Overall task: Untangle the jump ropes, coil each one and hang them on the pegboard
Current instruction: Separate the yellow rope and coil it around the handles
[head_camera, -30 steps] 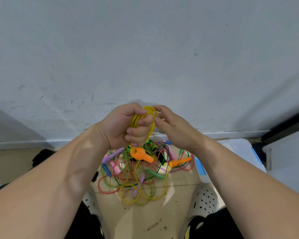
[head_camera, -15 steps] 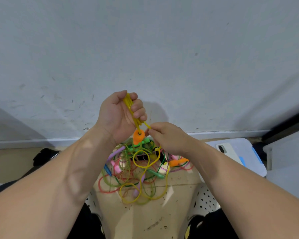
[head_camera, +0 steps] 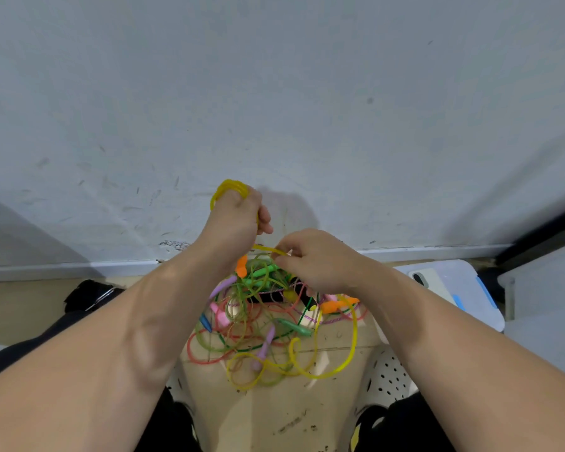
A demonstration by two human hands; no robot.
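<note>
Firstly, black bag: we are seeing it lying on the floor at far left, beside the skirting.
Left hand: we are clenching it round a coiled bunch of the yellow jump rope, whose loops are arching over the top of our fist, in front of the wall.
Yellow strand: it is running from under our left fist rightward and down to our other hand, then trailing in a wide loop along the right and near side of the pile.
Tangle of jump ropes: green, red, purple, pink and yellow cords with coloured handles are lying knotted together on the cardboard box, between our forearms; an orange handle is hanging just below our left fist.
Right hand: we are pinching the yellow strand between thumb and fingertips, just above the far part of the pile, with the other fingers curled in.
Phone: it is lying on a white bin at right.
</note>
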